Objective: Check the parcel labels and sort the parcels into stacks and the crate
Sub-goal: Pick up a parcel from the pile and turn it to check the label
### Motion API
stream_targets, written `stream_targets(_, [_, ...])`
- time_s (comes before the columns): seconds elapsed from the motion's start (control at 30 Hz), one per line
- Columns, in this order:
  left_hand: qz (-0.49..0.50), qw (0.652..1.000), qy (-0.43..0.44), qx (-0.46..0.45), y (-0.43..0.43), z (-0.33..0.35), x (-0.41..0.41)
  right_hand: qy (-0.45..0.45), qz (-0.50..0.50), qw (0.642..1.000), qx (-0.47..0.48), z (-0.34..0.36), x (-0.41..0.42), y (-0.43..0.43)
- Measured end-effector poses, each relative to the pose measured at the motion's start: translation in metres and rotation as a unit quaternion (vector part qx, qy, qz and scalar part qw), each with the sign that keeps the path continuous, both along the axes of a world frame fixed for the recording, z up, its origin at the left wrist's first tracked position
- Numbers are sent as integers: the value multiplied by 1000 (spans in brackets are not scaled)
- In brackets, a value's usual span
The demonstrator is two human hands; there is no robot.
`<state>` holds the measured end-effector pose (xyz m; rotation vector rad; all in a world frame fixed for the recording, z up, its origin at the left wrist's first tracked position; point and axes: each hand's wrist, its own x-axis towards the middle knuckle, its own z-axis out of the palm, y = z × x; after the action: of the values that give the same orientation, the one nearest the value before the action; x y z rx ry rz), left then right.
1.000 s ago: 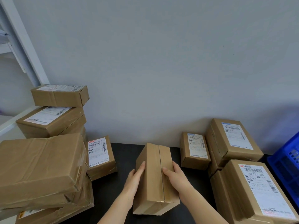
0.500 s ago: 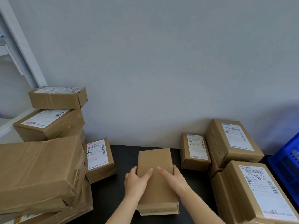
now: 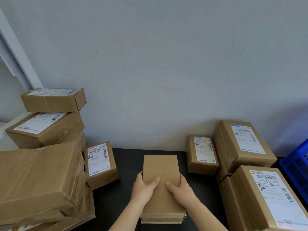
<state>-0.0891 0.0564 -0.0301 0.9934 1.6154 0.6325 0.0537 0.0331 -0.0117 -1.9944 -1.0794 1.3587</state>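
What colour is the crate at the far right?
The crate is blue; it shows at the right edge of the head view.

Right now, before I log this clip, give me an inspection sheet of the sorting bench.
Surface: black tabletop, bare between the parcel groups.
Job's things: centre parcel plain face up, no label showing; left stack with a labelled small parcel beside it; right stacks with labels up; blue crate at the far right edge.
Clutter: nothing seen.
Grippers: left hand and right hand both grip the centre parcel, thumbs on top.
Cables: nothing seen.
Surroundings: grey wall behind; white frame at far left.
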Motion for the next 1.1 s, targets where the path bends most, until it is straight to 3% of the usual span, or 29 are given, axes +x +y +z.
stream_targets(0.77, [2,999,-43,-20,-1,6,1,-15,12,1000,1,1,-2,2])
stream_targets(1.1, [18,989,-128,-69,-6,13,-7,30,-5,1000,0,0,4,2])
